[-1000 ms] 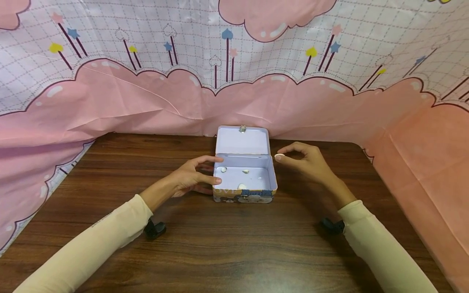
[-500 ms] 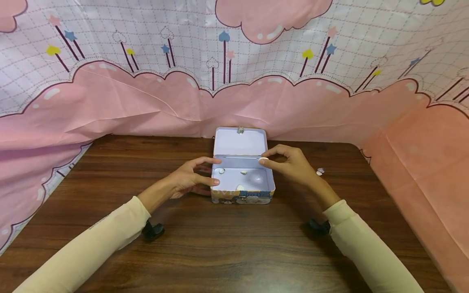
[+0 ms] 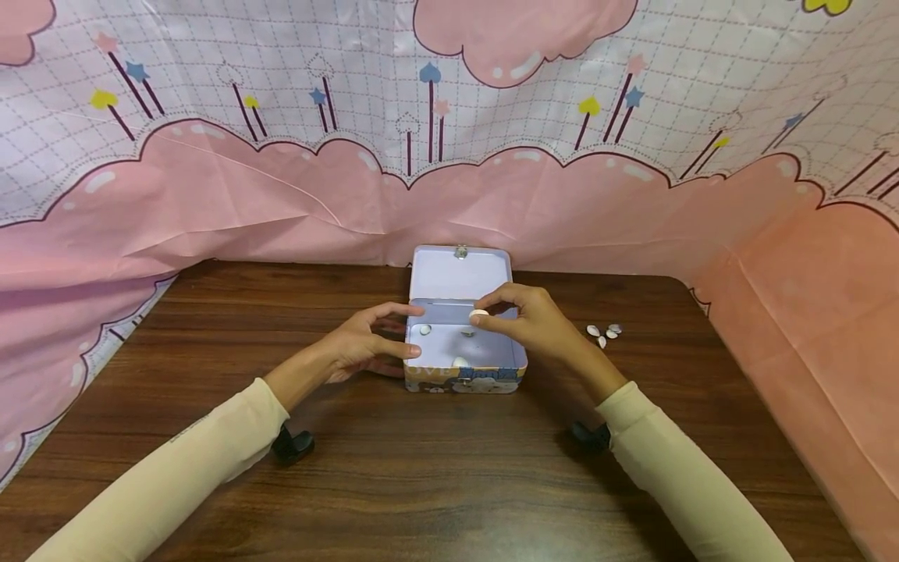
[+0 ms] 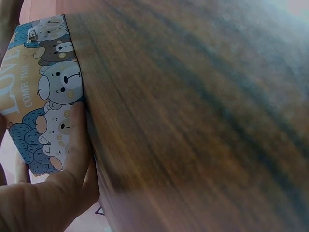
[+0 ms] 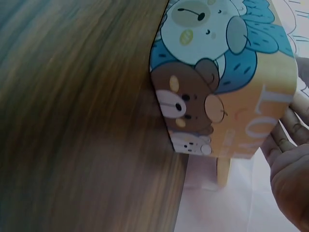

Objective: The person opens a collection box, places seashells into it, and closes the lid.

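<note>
A tin box with bear pictures stands on the table, its lid tipped back against the wall cloth. My left hand grips the box's left side, finger and thumb reaching over the rim. In the left wrist view its fingers lie along the printed wall. Above the box's inside, my right hand pinches a white seashell between thumb and fingertips. Inside the box lie a shell at the left, another shell further back and a shell by the front wall.
Several loose shells lie on the brown wooden table, right of the box. A patterned pink and white cloth hangs behind the table and along its sides. Dark wrist devices sit below both forearms.
My right hand has carried the seashell leftward from beside the box to over its inside. Loose shells on the right have come into view behind it. The left hand stays on the box.
</note>
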Motion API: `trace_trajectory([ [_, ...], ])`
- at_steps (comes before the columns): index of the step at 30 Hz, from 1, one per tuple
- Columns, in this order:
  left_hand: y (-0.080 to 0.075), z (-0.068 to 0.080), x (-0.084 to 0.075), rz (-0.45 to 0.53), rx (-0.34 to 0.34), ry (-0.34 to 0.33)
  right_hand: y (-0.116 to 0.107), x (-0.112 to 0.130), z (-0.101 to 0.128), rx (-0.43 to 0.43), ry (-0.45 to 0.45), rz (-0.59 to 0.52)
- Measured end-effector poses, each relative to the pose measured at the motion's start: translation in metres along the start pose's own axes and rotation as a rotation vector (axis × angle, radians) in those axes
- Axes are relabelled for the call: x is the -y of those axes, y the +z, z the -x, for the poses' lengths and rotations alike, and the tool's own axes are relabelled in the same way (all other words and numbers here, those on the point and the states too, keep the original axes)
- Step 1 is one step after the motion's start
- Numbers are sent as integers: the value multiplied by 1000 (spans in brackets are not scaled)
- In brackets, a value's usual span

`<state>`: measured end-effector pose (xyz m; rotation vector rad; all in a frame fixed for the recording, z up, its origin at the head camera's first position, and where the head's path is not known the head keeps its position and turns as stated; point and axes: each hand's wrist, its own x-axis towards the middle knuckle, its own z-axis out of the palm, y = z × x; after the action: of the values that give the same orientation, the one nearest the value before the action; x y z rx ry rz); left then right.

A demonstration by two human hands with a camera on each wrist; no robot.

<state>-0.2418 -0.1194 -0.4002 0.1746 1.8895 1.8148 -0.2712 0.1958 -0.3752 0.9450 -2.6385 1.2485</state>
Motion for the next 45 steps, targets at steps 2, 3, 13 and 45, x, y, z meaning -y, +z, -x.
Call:
trace_trajectory([
  [2, 0, 0, 0, 2, 1, 3, 3, 1, -2, 8, -12, -6],
  [3, 0, 0, 0, 3, 0, 3, 4, 2, -2, 13, -16, -12],
  [13, 1, 0, -1, 10, 0, -6, 10, 6, -13, 34, -21, 24],
  [45, 2, 0, -1, 5, -7, 0, -37, -13, 29, -65, 20, 76],
])
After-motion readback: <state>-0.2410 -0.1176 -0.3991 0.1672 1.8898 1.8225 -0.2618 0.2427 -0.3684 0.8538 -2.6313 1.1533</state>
